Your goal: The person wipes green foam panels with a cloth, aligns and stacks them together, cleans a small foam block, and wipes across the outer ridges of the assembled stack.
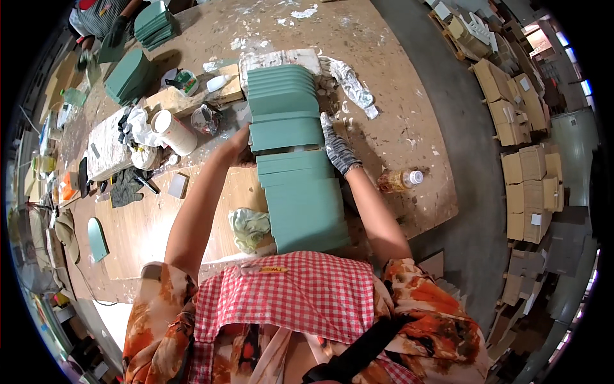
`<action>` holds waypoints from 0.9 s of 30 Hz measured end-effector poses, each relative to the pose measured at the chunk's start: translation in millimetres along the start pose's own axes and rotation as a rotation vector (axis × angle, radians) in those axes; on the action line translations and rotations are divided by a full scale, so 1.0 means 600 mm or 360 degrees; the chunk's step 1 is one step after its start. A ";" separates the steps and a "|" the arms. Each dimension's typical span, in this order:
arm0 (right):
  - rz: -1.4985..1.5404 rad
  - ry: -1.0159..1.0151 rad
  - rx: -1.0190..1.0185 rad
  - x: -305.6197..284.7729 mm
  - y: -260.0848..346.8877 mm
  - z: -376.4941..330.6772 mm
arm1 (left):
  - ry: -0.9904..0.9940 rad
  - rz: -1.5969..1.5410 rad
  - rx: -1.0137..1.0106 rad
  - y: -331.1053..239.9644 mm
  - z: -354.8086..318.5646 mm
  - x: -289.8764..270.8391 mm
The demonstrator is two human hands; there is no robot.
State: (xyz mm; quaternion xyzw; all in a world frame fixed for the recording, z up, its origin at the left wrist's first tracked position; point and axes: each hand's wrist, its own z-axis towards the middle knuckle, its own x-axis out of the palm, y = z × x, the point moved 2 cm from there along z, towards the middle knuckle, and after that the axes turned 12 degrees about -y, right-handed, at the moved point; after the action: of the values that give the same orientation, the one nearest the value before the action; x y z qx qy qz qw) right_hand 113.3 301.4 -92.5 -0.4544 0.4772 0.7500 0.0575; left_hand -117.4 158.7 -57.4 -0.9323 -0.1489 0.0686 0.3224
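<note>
A long row of overlapping green boards (300, 205) with rounded far ends runs from in front of my body toward a wrapped white block. About midway along, a narrow gap splits the row. Just beyond that gap, my bare left hand (242, 148) grips the left edge of a bunch of green boards (286, 132); its fingertips are hidden at the edge. Opposite it, my right hand (339, 148), in a grey-striped glove with a white thumb and fingers, holds the right edge of the same bunch. Farther off, more green boards (281, 86) lean in a fanned stack against the white block (275, 60).
A bottle of amber liquid (400, 180) lies right of my forearm. Leftward are a crumpled cloth (249, 228), a white tub (173, 133), a dark glove (127, 187) and one loose green board (97, 239). A co-worker's gloved hand (118, 31) is beside green stacks at far left.
</note>
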 end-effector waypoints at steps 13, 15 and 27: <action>0.0084 -0.0175 -0.0184 -0.013 0.016 -0.065 | -0.0311 -0.0078 -0.0054 0.053 0.011 0.005; -0.0009 -0.0305 -0.0027 -0.001 -0.009 -0.067 | -0.0262 -0.0113 -0.0112 0.062 0.025 -0.002; 0.1269 0.0008 0.0651 -0.006 -0.032 -0.035 | -0.0076 -0.0556 -0.0356 0.053 0.017 -0.014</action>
State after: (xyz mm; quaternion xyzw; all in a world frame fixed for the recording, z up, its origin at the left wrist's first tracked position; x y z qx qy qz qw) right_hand 138.2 296.7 -105.3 -0.2160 0.7537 0.6027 -0.1486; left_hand -120.3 138.4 -84.8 -0.9205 -0.3225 0.0166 0.2201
